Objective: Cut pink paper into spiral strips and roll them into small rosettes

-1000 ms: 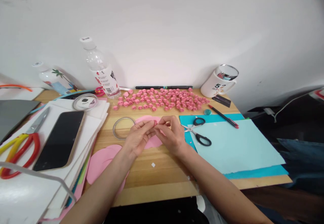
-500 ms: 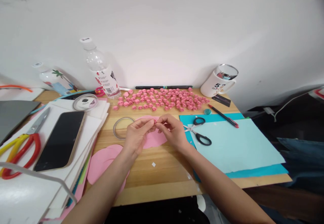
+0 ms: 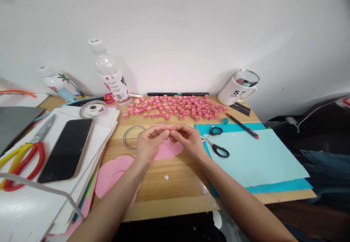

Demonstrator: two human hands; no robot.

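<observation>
Between their fingertips, my left hand (image 3: 150,141) and my right hand (image 3: 187,140) pinch a small rolled pink paper piece (image 3: 168,129), mostly covered by the fingers. Both hands are above a pink paper sheet (image 3: 168,151) on the wooden table (image 3: 175,198). Behind them lie several small pink paper rolls (image 3: 177,107), spread in a wide cluster. More pink paper cutouts (image 3: 112,176) are under my left forearm. A tape roll (image 3: 124,140) lies flat just left of my left hand. Black-handled scissors (image 3: 220,151) rest open to the right of my right hand.
Pale blue sheets (image 3: 257,158) cover the right side, with a pen (image 3: 242,125) and a mug (image 3: 236,89) behind. On the left are a phone (image 3: 67,151), red-and-yellow scissors (image 3: 41,151), a paper stack (image 3: 106,125) and a water bottle (image 3: 112,74). A wall (image 3: 175,34) closes the back.
My right fingers have shifted slightly on the small pink roll, the thumb now nearer the left fingertips. The whole view has moved a little; other things lie as before.
</observation>
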